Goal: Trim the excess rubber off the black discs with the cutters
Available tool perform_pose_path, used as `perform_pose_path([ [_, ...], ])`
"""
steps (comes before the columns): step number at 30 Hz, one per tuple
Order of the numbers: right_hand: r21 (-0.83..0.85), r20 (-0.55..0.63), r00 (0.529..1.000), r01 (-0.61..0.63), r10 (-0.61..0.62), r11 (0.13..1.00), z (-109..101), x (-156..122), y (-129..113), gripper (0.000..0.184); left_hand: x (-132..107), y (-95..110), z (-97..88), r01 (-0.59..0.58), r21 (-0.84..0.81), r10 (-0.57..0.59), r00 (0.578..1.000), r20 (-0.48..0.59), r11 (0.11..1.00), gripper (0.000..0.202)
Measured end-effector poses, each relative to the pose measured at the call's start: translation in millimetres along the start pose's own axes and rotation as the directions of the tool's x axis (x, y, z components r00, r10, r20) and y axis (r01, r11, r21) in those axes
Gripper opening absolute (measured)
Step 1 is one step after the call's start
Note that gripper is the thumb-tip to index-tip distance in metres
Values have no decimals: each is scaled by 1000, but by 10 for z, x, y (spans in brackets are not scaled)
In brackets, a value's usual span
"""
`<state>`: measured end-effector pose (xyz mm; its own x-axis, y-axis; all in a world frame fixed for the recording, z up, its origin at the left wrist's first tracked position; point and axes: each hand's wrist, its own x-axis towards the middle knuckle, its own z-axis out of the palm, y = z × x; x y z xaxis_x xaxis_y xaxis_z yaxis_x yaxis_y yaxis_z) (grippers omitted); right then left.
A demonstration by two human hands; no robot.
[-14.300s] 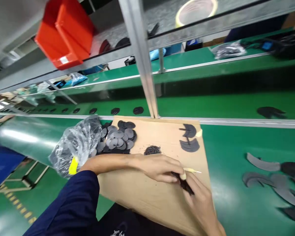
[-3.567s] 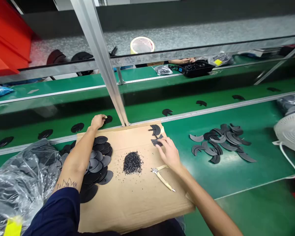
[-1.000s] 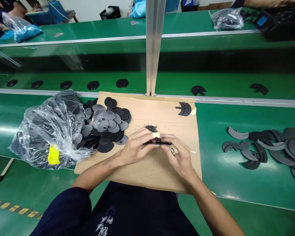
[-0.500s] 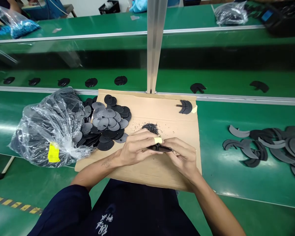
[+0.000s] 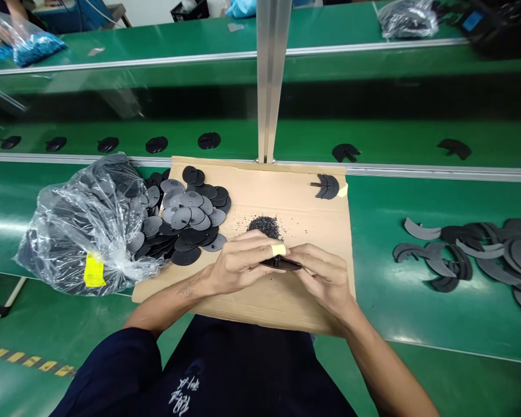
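Between my two hands is a dark flat plastic disc (image 5: 281,263), tilted nearly edge-on above the cardboard sheet (image 5: 286,307). My left hand (image 5: 243,262) grips its left side; yellow tape wraps one fingertip. My right hand (image 5: 323,275) pinches the right side, fingertips meeting the left ones. Fingers hide part of the disc. Just beyond the hands lies a pile of tiny black pieces (image 5: 264,226). Left of it, black and grey oval discs (image 5: 193,217) are heaped. A crescent-shaped black part (image 5: 329,187) rests at the cardboard's far right corner.
A clear plastic bag of discs (image 5: 87,226) stands at left. Curved black parts (image 5: 464,249) lie in a heap on the right. Behind, a green belt (image 5: 243,152) carries spaced black parts below a metal post (image 5: 270,81). Another person's arm (image 5: 15,14) shows at far left.
The view has shifted slightly. Both hands keep hold of the disc in nearly the same place, and its face now shows a little more.
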<state>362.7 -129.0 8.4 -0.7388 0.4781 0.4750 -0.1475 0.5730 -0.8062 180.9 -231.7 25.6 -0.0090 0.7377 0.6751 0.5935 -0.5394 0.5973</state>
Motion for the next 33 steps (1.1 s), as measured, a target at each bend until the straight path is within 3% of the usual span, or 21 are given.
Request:
perform_pose_path([
  [3,-1,-3,1000,30,-30,1000,-4,-10,9,28,-8,16,11,-8,36,11,997,-71,999,22],
  [8,36,-28,998,49,-48,998,33,-34,36,29,18,17,12,-2,-4,2,1000,-17,1000,19],
  [12,41,-59,998,32,-30,999,87,-16,60,26,-7,8,46,-19,35,21,999,-46,999,17],
  [14,9,-26,999,20,-19,1000,59,-27,82,25,-38,-5,50,-9,57,11,999,-35,998,18],
  [16,-133,67,998,-14,23,991,-30,-97,116,30,-77,-34,25,39,53,-38,999,-17,998,19],
  [18,-391,151,982,-48,115,919,-156,-246,164,51,-122,-83,-28,106,43,-105,994,-16,993,21],
  [20,-631,158,963,-71,218,772,-274,-443,220,67,-173,-145,-88,184,37,-183,983,-18,982,21],
  [23,-799,121,945,-89,303,595,-362,-694,278,58,-250,-239,-143,312,46,-312,950,0,949,21],
  [25,-822,109,943,-91,313,562,-362,-749,267,45,-292,-286,-145,392,66,-393,919,2,918,24],
  [27,-783,80,945,-138,319,606,-346,-699,212,36,-316,-310,-130,448,56,-448,894,-5,892,28],
  [29,-680,42,947,-207,319,703,-336,-572,128,30,-318,-306,-114,465,9,-465,885,-14,885,30],
  [31,-551,33,957,-224,289,804,-328,-410,36,27,-296,-279,-108,442,-36,-442,897,-9,896,27],
  [33,-462,62,975,-161,213,872,-307,-246,-41,27,-256,-239,-110,393,-62,-394,919,-1,917,21],
])
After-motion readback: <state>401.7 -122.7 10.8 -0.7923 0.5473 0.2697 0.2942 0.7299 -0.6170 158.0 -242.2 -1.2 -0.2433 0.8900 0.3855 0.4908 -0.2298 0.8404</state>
